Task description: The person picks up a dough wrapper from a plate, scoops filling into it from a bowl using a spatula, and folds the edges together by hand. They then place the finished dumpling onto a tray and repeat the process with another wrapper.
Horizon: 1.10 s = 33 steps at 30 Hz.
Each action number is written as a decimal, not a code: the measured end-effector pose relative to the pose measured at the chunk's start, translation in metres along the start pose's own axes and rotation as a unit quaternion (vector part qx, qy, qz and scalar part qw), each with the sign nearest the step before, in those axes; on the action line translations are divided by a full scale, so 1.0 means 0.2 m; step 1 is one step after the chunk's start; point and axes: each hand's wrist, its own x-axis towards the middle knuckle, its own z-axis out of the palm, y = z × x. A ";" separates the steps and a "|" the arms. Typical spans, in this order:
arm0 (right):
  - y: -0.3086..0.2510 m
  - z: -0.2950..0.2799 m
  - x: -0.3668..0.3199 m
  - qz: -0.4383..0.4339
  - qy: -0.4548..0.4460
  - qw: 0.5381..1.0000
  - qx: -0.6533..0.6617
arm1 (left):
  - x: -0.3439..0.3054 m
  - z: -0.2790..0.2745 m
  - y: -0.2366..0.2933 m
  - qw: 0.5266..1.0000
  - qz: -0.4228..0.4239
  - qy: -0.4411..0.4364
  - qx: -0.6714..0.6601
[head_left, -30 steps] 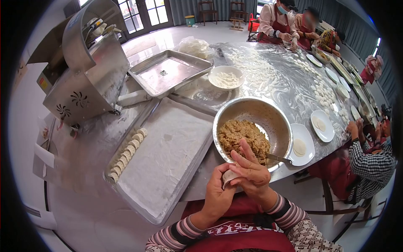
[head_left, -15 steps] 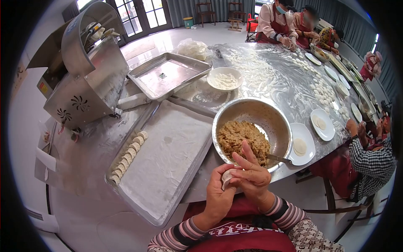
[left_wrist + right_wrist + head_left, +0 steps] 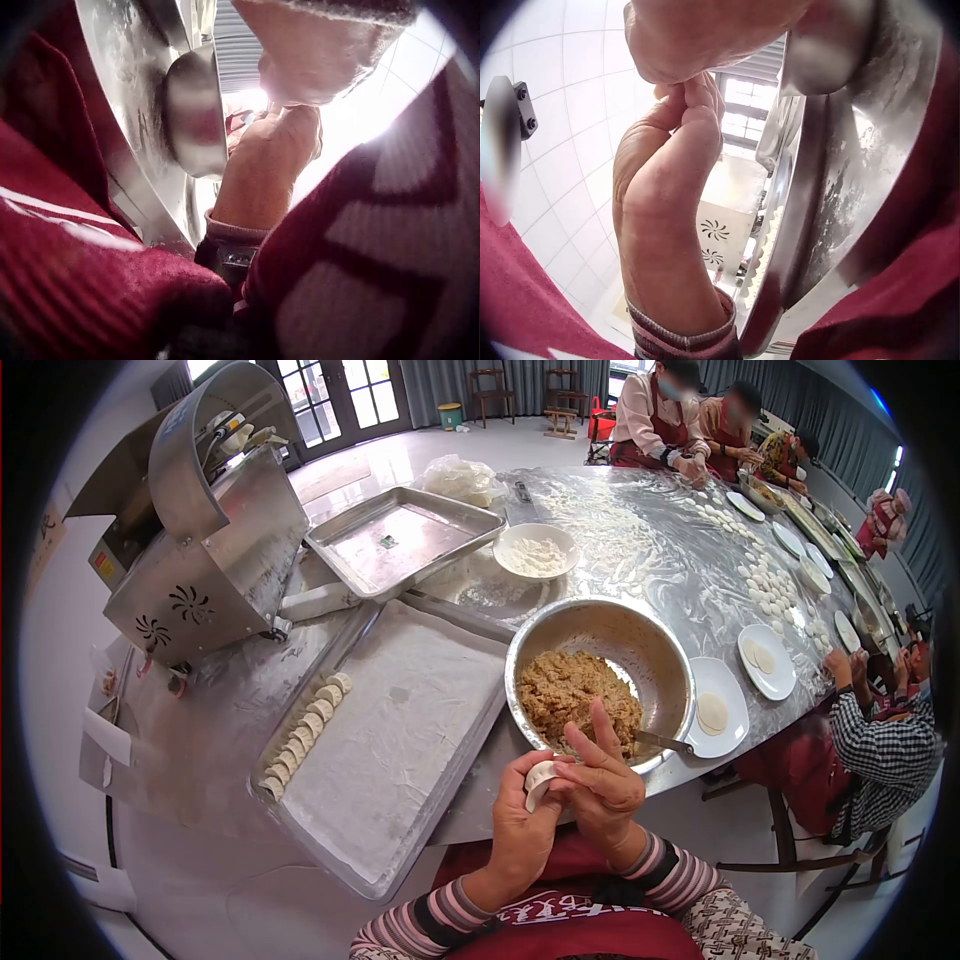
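Observation:
In the head view both hands meet in front of the steel bowl (image 3: 660, 620), around a folded white dumpling (image 3: 541, 780). My left hand (image 3: 520, 830) holds the dumpling between curled fingers and thumb. The right hand (image 3: 610, 797) pinches its edge on the other side, with two fingers raised and spread. Brown minced filling (image 3: 575, 695) lies in the bowl, and a metal utensil handle (image 3: 664, 742) crosses its rim. From the wrist views the hands touch at the fingertips, and the dumpling is hidden there.
A paper-lined tray (image 3: 410, 710) at the left carries a row of finished dumplings (image 3: 305, 735). Right of the bowl, a white plate (image 3: 735, 705) bears round wrappers (image 3: 712, 713). Behind stand a flour bowl (image 3: 537, 550), a metal tray (image 3: 400, 535) and a steel machine (image 3: 210, 550). Several people work around the table.
The dumpling has tilted a little between the fingers, and more of its white side shows. My right hand's fingers have shifted slightly along its edge; the left hand keeps its hold.

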 end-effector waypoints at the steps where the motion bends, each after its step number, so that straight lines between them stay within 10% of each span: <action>1: 0.00 0.00 0.00 0.004 -0.013 1.000 -0.009 | 0.00 0.00 -0.01 1.000 0.000 0.002 0.006; 15: 0.02 -0.02 -0.01 0.015 -0.028 0.999 0.019 | 0.00 -0.03 0.02 0.998 0.021 -0.054 -0.003; 20: 0.00 0.00 0.02 0.016 -0.030 0.999 0.036 | 0.00 -0.06 0.09 0.973 -0.043 -0.101 -0.201; 33: 0.00 0.03 0.20 -0.033 -0.314 0.945 0.083 | -0.01 -0.19 0.24 0.967 -0.144 -0.131 -0.166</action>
